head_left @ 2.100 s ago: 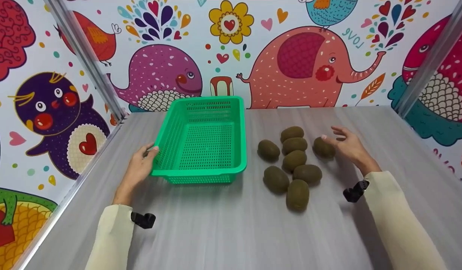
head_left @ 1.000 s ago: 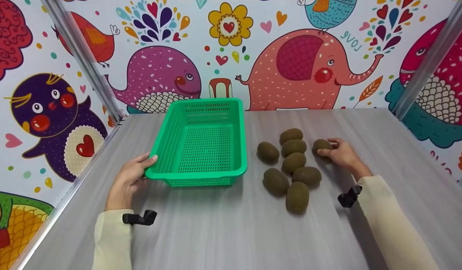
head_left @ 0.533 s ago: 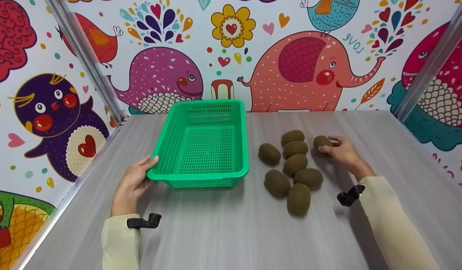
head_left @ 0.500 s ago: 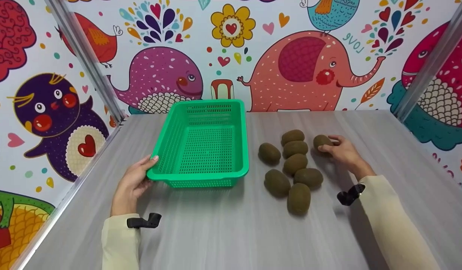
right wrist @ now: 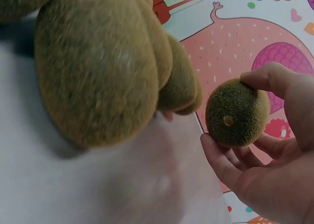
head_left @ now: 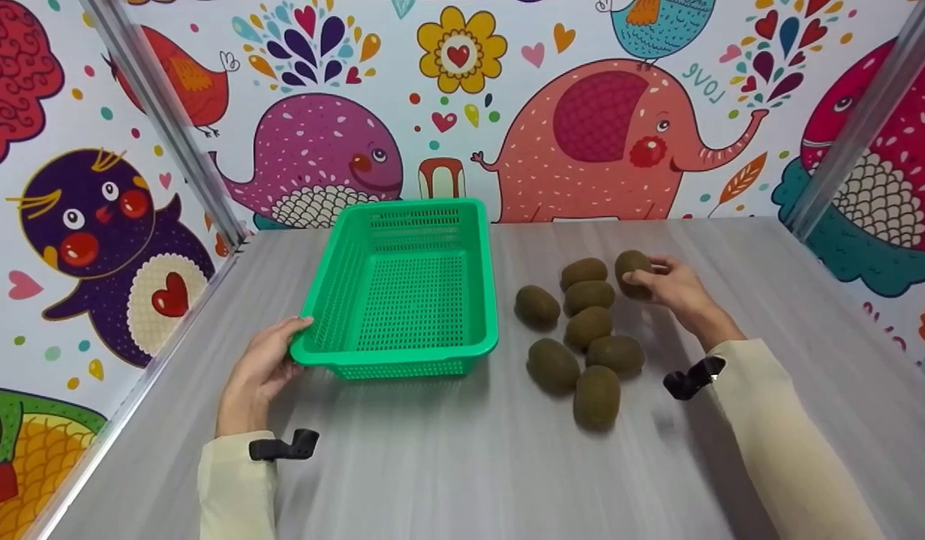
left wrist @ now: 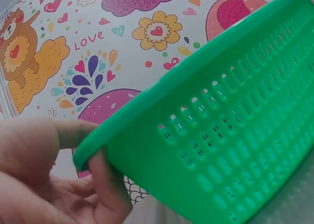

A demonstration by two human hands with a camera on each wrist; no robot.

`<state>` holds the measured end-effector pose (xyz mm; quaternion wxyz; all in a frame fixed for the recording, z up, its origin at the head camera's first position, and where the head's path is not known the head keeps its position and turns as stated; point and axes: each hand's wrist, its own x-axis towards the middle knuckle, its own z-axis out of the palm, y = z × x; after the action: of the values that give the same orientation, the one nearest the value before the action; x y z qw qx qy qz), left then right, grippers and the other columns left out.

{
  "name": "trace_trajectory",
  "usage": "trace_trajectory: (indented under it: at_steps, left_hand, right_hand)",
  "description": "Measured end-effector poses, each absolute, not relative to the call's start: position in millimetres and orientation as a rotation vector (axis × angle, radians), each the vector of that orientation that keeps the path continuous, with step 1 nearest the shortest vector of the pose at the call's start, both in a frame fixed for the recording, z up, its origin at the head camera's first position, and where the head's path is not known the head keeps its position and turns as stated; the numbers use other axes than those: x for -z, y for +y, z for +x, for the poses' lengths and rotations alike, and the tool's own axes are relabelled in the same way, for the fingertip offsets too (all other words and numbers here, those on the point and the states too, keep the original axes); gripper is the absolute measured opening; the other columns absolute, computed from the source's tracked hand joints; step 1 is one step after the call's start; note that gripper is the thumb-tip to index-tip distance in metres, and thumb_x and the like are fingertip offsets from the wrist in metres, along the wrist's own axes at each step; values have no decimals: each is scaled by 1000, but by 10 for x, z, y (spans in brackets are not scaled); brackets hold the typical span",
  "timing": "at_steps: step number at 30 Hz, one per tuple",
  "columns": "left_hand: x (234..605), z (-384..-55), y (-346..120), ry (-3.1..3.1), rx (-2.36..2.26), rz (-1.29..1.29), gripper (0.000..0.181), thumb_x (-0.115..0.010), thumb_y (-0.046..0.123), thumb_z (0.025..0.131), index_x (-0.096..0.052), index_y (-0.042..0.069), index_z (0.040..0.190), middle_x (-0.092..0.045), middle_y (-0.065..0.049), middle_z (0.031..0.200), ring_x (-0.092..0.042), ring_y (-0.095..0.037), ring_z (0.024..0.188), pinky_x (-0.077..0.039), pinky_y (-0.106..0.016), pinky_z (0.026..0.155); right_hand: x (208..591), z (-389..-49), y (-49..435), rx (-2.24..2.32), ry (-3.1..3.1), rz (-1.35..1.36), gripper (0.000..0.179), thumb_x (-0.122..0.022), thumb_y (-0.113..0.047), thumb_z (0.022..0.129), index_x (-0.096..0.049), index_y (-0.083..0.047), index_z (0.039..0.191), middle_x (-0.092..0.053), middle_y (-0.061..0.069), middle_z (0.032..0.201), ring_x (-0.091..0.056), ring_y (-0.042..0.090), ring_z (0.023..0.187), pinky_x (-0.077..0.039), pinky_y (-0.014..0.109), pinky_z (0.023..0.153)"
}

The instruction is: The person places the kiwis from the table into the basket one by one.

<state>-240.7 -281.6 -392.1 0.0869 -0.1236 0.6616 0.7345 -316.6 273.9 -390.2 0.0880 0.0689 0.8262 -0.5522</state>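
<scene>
A green perforated plastic basket stands on the left half of the table with nothing in it. My left hand pinches its near left corner; the left wrist view shows the thumb over the rim and fingers curled beneath. On the right, my right hand holds a brown fuzzy kiwi between thumb and fingers. That same kiwi appears raised off the table in the right wrist view. Several more kiwis lie in a loose cluster between basket and right hand.
The grey wood-look table meets a printed cartoon wall at the back. Metal posts rise at both back corners. A camera is strapped to each wrist.
My right hand has closed round the far right kiwi and lifted it up and slightly left. The left hand has shifted its grip at the basket's corner; the other kiwis stay put.
</scene>
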Motion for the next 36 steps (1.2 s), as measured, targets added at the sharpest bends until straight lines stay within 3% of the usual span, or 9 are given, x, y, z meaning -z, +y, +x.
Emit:
trace_trajectory:
  at_steps: [4, 8, 13, 19, 25, 29, 32, 36]
  left_hand:
    - [3916, -2392, -2831, 1950, -2205, -341, 45, -48, 21, 106, -38, 0, 145, -70, 6, 81, -67, -1, 65, -53, -15, 58]
    - [3917, -2392, -2850, 1895, -2239, -279, 31, -49, 19, 106, -46, 1, 130, -69, 5, 84, -68, -2, 68, -54, -16, 60]
    - [3925, -2392, -2875, 1810, -2282, -206, 13, -47, 15, 106, -51, 5, 113, -68, 3, 85, -70, -3, 68, -55, -17, 60]
    - [3941, -2382, -2873, 1762, -2273, -188, 13, -45, 14, 106, -47, 5, 116, -69, 2, 89, -71, -5, 73, -57, -19, 63]
    - [3932, -2373, -2915, 1813, -2248, -152, 16, -49, 19, 106, -59, 7, 109, -70, 2, 92, -68, -5, 73, -55, -18, 63]
    - [3921, -2354, -2966, 1851, -2211, -128, 22, -48, 16, 106, -51, 4, 124, -66, 3, 98, -66, -5, 77, -57, -18, 67]
    - [3916, -2339, -2994, 1885, -2180, -130, 41, -48, 14, 105, -35, -1, 142, -64, 4, 102, -66, -4, 81, -58, -19, 70]
    - [3909, -2322, -3014, 1950, -2126, -148, 59, -50, 15, 105, -23, -5, 154, -65, 7, 103, -68, -4, 84, -59, -20, 73]
  right_hand:
    - [3826, -3172, 2641, 1721, 2415, 210, 85, -61, -37, 98, -14, -1, 159, -28, 25, 160, -43, 35, 138, -40, 44, 118]
    - [3724, -3144, 2494, 1835, 2316, 214, 85, -61, -39, 98, -16, -1, 158, -32, 21, 156, -43, 30, 135, -48, 36, 111]
    - [3624, -3111, 2277, 1974, 2155, 196, 69, -62, -36, 98, -32, -1, 149, -41, 10, 140, -42, 26, 132, -50, 35, 108]
    - [3552, -3124, 2099, 2084, 1980, 140, 42, -63, -27, 99, -46, -7, 131, -39, 5, 137, -33, 28, 141, -39, 45, 119]
    - [3475, -3180, 1947, 2092, 1965, 155, 51, -65, -27, 97, -42, -5, 138, -38, 6, 141, -36, 29, 140, -40, 44, 118]
    - [3395, -3220, 1831, 2082, 1956, 147, 62, -66, -28, 97, -35, -7, 146, -37, 8, 148, -39, 28, 140, -40, 42, 118]
    - [3339, -3251, 1733, 2077, 1945, 119, 66, -66, -26, 97, -32, -6, 150, -38, 11, 149, -42, 30, 139, -40, 42, 118]
    - [3287, -3292, 1591, 2068, 1950, 83, 64, -66, -25, 97, -34, -7, 149, -41, 10, 147, -46, 30, 137, -44, 40, 115]
